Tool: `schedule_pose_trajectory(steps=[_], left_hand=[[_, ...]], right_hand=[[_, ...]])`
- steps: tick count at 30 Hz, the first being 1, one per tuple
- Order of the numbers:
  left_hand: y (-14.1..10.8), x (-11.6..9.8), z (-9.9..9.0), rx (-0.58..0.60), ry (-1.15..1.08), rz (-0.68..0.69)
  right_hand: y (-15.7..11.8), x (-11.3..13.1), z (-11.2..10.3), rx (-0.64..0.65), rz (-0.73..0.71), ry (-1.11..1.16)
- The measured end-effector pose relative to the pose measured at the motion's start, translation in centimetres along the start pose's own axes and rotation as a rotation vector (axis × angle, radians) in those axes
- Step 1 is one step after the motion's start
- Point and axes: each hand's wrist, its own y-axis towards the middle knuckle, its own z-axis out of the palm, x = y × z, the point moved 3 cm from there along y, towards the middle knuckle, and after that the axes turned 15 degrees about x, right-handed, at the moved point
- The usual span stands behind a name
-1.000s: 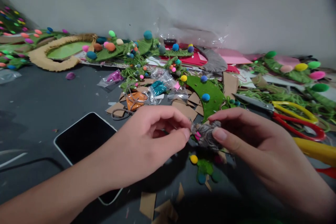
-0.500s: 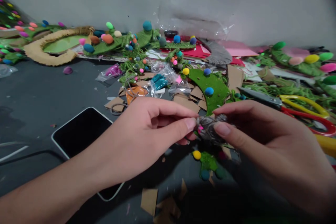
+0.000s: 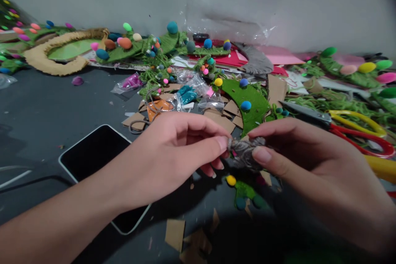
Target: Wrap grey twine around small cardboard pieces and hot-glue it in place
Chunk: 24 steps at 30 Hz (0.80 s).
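Between my two hands is a small bundle of grey yarn [image 3: 244, 154] with a bit of pink showing on it. My left hand [image 3: 188, 148] pinches its left end with thumb and forefinger. On the other side, my right hand [image 3: 297, 156] grips the bundle between thumb and fingers. Just beyond lies a green felt crescent [image 3: 255, 105] with blue and yellow pompoms. Below the bundle, a small green felt piece [image 3: 244, 189] with pompoms rests on the dark table [image 3: 31, 103].
A phone [image 3: 93, 148] lies partly under my left forearm. Scissors with red and yellow handles [image 3: 355, 126] lie beside my right hand. Cardboard scraps [image 3: 175, 233], a bag of teal material [image 3: 187, 95] and a tan fabric-wrapped ring [image 3: 40, 60] are spread about. A grey crescent [image 3: 256, 60] lies near the wall.
The grey yarn bundle has turned slightly, so less of the pink shows. My left fingertips have shifted a little at its end. Both hands keep their grip.
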Motion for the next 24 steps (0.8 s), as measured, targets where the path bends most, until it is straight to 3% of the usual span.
schedule_pose_trajectory(steps=[13, 19, 24], left_hand=[[0.21, 0.62, 0.07, 0.117, -0.087, -0.08], [0.32, 0.37, 0.1, 0.024, -0.052, -0.062], [-0.11, 0.28, 0.0, 0.03, -0.015, -0.04]], right_hand=[[-0.07, 0.27, 0.09, -0.042, -0.06, -0.175], [-0.19, 0.01, 0.05, -0.067, -0.043, -0.237], [-0.32, 0.04, 0.17, -0.081, -0.047, -0.263]])
